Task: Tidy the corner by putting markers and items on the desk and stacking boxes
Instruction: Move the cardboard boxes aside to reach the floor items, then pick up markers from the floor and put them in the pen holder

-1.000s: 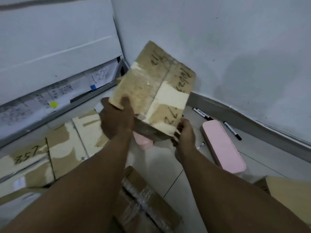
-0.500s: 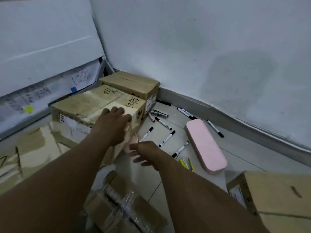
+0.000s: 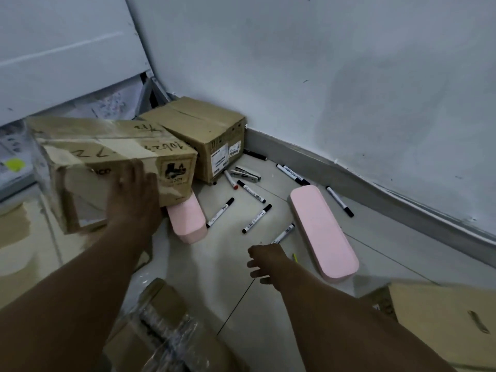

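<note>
Left hand [image 3: 131, 194] flat on taped brown cardboard box [image 3: 107, 162] at centre left, grip apart, right hand [image 3: 265, 260] low centre above black-capped white markers [image 3: 256, 218], grip loosely apart

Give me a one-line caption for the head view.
Left hand presses on a taped box while the right hand reaches toward markers scattered on the floor beside a pink case.

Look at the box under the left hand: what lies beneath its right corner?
A pink case pokes out from under the box, which the left hand presses. The case's far end is covered.
</note>
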